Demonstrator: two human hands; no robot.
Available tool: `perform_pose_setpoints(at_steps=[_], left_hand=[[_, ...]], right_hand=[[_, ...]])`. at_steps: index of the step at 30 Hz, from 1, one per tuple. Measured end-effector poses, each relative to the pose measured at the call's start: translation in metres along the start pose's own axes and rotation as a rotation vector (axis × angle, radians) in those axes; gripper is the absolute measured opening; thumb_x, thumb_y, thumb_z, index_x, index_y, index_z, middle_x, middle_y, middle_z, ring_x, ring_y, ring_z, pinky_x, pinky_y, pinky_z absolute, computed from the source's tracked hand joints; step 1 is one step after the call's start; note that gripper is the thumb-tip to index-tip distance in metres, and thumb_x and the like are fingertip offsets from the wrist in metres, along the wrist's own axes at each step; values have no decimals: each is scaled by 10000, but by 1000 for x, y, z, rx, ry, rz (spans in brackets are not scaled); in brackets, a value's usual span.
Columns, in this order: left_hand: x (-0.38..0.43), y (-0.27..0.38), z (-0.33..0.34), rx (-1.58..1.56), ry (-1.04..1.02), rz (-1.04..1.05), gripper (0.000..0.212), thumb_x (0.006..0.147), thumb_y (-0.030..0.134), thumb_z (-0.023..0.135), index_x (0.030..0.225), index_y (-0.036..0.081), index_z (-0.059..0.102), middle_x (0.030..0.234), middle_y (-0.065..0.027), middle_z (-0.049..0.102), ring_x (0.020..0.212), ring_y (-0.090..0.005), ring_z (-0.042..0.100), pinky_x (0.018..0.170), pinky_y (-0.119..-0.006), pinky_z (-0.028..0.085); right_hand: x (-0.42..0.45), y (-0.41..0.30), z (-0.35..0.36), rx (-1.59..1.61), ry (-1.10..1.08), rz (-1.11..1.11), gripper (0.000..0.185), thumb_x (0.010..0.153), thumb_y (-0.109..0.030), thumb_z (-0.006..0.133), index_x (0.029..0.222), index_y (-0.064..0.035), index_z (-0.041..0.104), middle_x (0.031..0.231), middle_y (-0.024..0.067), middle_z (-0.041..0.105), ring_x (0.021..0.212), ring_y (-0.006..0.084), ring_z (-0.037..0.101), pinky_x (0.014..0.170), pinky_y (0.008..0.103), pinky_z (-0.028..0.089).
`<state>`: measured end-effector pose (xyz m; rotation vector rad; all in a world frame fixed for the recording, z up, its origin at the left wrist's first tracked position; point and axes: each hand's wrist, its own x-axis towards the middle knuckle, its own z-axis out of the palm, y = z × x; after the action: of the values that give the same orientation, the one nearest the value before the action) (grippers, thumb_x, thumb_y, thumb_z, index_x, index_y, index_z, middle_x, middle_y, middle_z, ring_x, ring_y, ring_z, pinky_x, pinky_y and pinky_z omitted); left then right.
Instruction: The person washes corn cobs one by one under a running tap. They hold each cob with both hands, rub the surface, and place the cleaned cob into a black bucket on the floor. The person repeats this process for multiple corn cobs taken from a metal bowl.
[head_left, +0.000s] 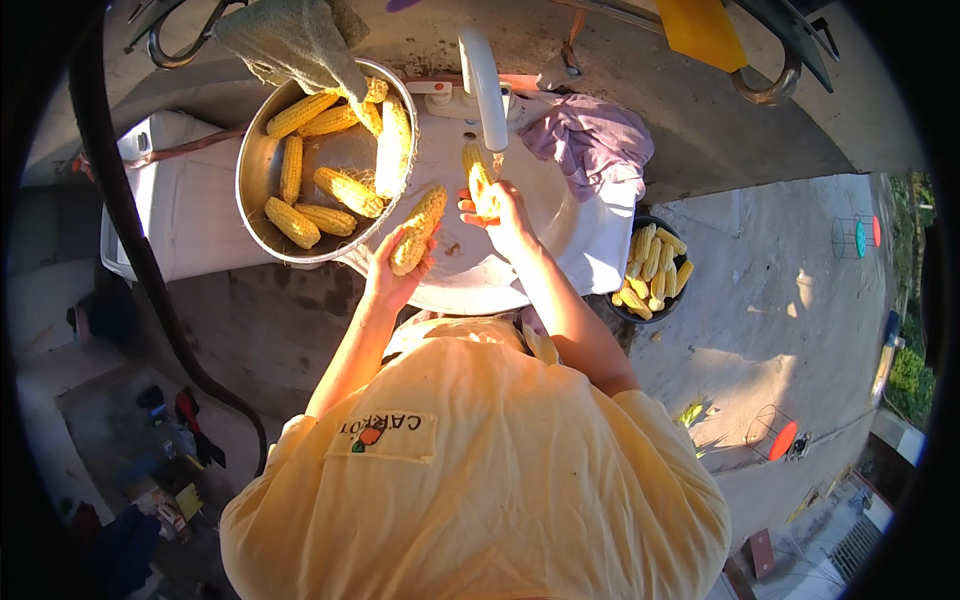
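Note:
My left hand (401, 270) grips a husked ear of corn (418, 231) over the left side of a white sink (465, 289). In my right hand (506, 217) is a second ear of corn (477, 171), tilted up below the spout of a white faucet (484, 90). A little water seems to run by that ear. Beside my left hand stands a metal pot (251, 187) with several husked ears (349, 191) and loose corn silk inside. Brown scraps (452, 249) lie in the basin.
A purple cloth (592, 142) drapes over the sink's right rim. Down to the right, a dark tub (646, 315) holds several corn ears (652, 262). A grey-green towel (300, 45) hangs over the pot's back edge. At left are a white appliance (187, 195) and a black hose (135, 247).

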<state>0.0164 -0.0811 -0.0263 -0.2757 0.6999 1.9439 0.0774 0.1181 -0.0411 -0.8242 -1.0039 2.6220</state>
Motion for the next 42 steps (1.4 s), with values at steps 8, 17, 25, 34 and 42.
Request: perform_pose_setpoints(at_steps=[8,17,25,34,42], left_hand=[[0,-3,-15,-80,-18,-103,473,924,302,427,1287,1,400,1204,-148,531,926,-201,573,723,-299,492],[6,1,-13,-49,-19,-101,498,901,310,458,1281,-8,409,1200,-150,530,881,-195,572,710,-285,495],[10,-3,-13,-41,-25,-107,524,891,312,488,1292,-11,393,1228,-164,509,882,-186,567,710,-283,496],[11,-4,-15,-60,-19,-108,516,892,303,487,1290,-12,392,1233,-164,503,879,-189,565,708,-280,498],[10,-1,-14,-74,-20,-115,471,912,298,445,1276,-1,413,1161,-138,544,890,-191,562,718,-287,490]], right_hand=[[17,5,-18,-129,98,-42,329,892,-333,519,947,-12,569,784,134,628,557,105,541,397,183,361],[-5,-20,-13,-98,-83,-60,364,869,-244,405,1060,33,545,919,129,620,712,170,587,608,298,527],[-1,-22,-22,-47,17,91,237,782,-190,464,933,-33,557,723,49,558,625,133,538,471,243,423],[4,-12,-26,113,-33,147,227,783,-171,478,922,1,526,750,84,537,646,158,520,534,264,433],[9,2,-35,112,-71,121,218,770,-225,489,870,-36,531,696,57,508,626,167,497,623,303,438]])
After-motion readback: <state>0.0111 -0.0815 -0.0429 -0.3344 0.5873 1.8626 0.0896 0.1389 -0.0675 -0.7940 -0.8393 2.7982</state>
